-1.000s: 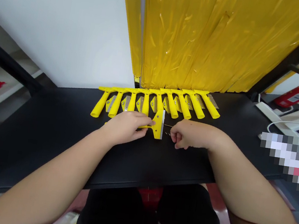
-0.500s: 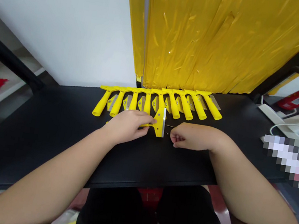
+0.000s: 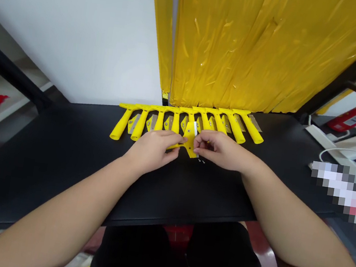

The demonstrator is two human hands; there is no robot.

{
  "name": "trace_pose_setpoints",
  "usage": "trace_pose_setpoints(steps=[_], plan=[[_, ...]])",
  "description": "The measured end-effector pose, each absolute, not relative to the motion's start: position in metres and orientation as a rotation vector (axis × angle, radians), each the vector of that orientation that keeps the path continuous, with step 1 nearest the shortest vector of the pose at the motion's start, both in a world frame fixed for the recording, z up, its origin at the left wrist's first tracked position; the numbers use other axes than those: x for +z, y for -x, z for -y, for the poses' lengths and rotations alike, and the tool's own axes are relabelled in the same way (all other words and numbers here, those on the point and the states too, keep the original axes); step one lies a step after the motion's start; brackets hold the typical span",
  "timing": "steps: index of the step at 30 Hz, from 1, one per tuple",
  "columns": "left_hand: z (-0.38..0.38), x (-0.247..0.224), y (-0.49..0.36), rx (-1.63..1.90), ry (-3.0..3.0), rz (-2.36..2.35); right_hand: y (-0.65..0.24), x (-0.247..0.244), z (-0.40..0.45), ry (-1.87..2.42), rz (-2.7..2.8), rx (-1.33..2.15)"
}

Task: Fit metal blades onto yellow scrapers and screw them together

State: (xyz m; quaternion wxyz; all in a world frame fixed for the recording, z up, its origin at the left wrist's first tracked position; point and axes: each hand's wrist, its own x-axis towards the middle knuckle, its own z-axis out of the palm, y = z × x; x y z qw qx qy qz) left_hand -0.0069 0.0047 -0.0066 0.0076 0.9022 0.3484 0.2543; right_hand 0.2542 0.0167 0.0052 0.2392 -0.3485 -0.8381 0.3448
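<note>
A yellow scraper (image 3: 191, 139) with a flat head and a pale blade along its right side is gripped by its handle in my left hand (image 3: 154, 148), thumb and fingers closed round it. My right hand (image 3: 217, 149) has its fingertips pinched together at the right side of the scraper's head, over part of the blade. What those fingertips hold, if anything, is too small to make out. Below the head, two tiny screws (image 3: 201, 160) lie on the black table (image 3: 169, 194). Just behind the hands runs a row of several yellow handles (image 3: 254, 129).
Yellow scraper heads with metal blades (image 3: 151, 122) lie between the handles. Yellow plastic sheeting (image 3: 231, 43) and a white panel (image 3: 80, 25) stand behind the table. On the right are a white power strip with cables (image 3: 326, 140) and a red package (image 3: 354, 119).
My right hand has moved left and up from the tabletop to the scraper's head. The scraper has shifted slightly up and tilted. The screws beneath it now show more plainly.
</note>
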Motion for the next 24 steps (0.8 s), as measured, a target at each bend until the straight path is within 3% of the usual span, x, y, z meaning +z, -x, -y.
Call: trace_pose_setpoints(steps=[4, 12, 24], plan=[[-0.003, -0.007, 0.005, 0.804, -2.834, -1.088, -0.25, 0.003, -0.015, 0.968, 2.282, 0.778], [-0.003, -0.007, 0.005, 0.798, -2.855, -1.122, -0.24, -0.009, -0.014, 1.006, 2.088, 0.887], [-0.003, -0.008, 0.004, 0.823, -2.855, -1.097, -0.227, -0.021, -0.019, 1.031, 1.466, 1.573]])
